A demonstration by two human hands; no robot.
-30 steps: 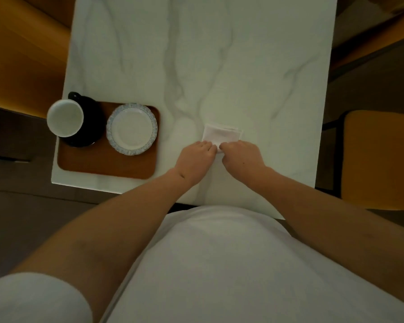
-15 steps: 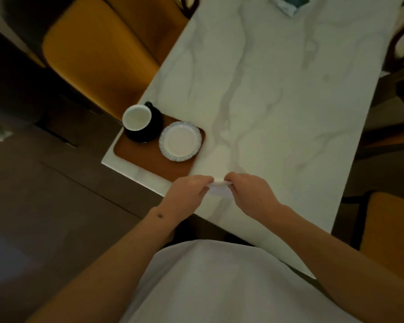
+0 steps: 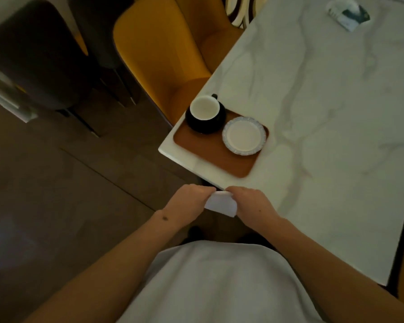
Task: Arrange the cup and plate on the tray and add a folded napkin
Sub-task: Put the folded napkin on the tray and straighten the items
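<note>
A brown tray [image 3: 210,155] lies at the near left corner of the white marble table [image 3: 324,113]. On it stands a white-lined cup [image 3: 204,107] on a black saucer [image 3: 205,123], with a white blue-rimmed plate [image 3: 244,135] to its right. Below the table's near edge, a white folded napkin [image 3: 221,205] hangs in the air between my hands. My left hand [image 3: 187,203] pinches its left side and my right hand [image 3: 251,202] pinches its right side.
A yellow chair [image 3: 163,50] stands left of the table beyond the tray, with a dark chair [image 3: 33,54] further left. A small packet [image 3: 348,15] lies at the table's far right. Brown floor spreads to the left.
Both hands lifted the napkin off the table and drew it back past the near edge. The view swung left, so the tray now sits further right and up.
</note>
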